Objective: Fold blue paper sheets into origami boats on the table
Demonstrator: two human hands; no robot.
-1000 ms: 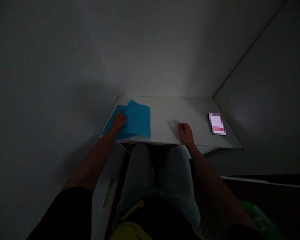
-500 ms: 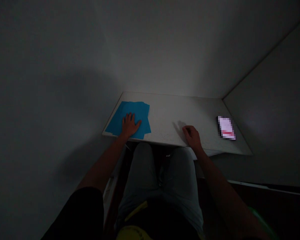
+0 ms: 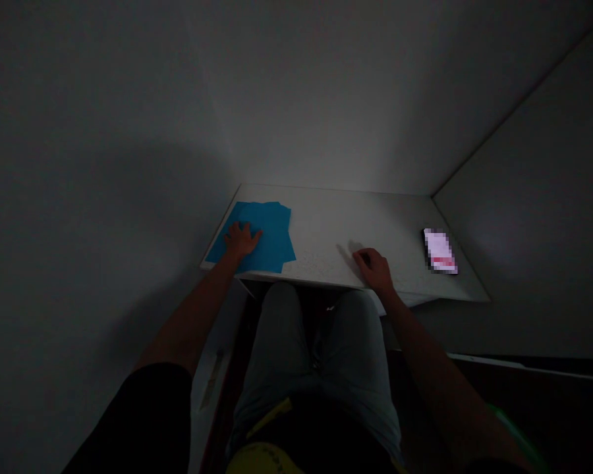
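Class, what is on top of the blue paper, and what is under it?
The left hand rests on the blue paper. The white table is beneath; whatever the paper covers cannot be seen.

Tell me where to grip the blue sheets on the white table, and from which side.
Take the blue sheets by the corner jutting out at their right, coming from the right. The left hand is spread over their left part, leaving that corner uncovered. They lie flat and unevenly overlapped, so a fingertip probably needs to slip under before pinching.
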